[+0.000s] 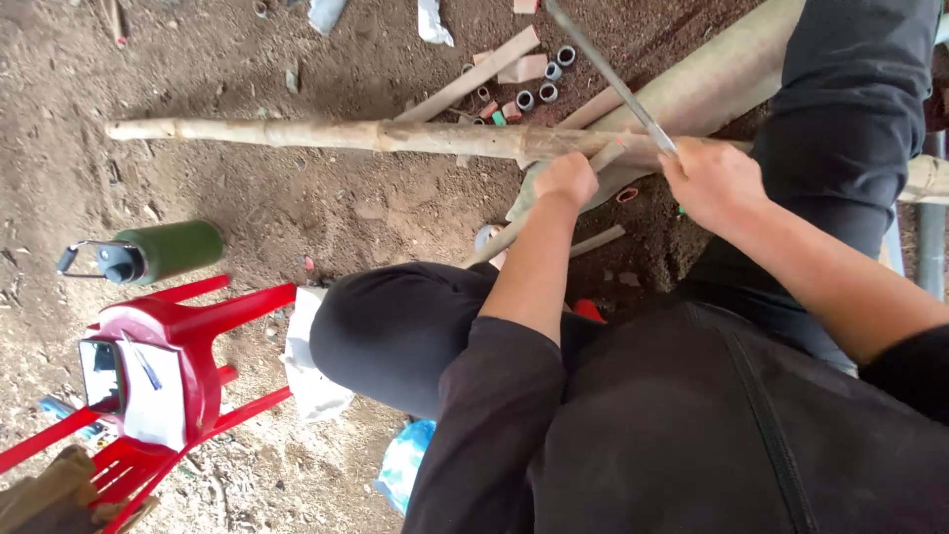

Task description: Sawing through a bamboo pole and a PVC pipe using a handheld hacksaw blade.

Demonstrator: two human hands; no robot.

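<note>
Our left hand (565,180) grips a bamboo strip (514,232) against the pole (326,134).
Right hand (714,183) closed on the blade (603,69); we judge trimming unfinished.

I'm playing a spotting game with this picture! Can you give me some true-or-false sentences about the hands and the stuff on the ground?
1. The right hand grips a long metal blade. True.
2. The left hand holds the green bottle. False: it rests on the long pale wooden pole; the green metal bottle lies on the dirt.
3. The plastic stool is blue. False: it is red.
4. Small grey pipe rings lie on the brown dirt ground beyond the pole. True.
</note>
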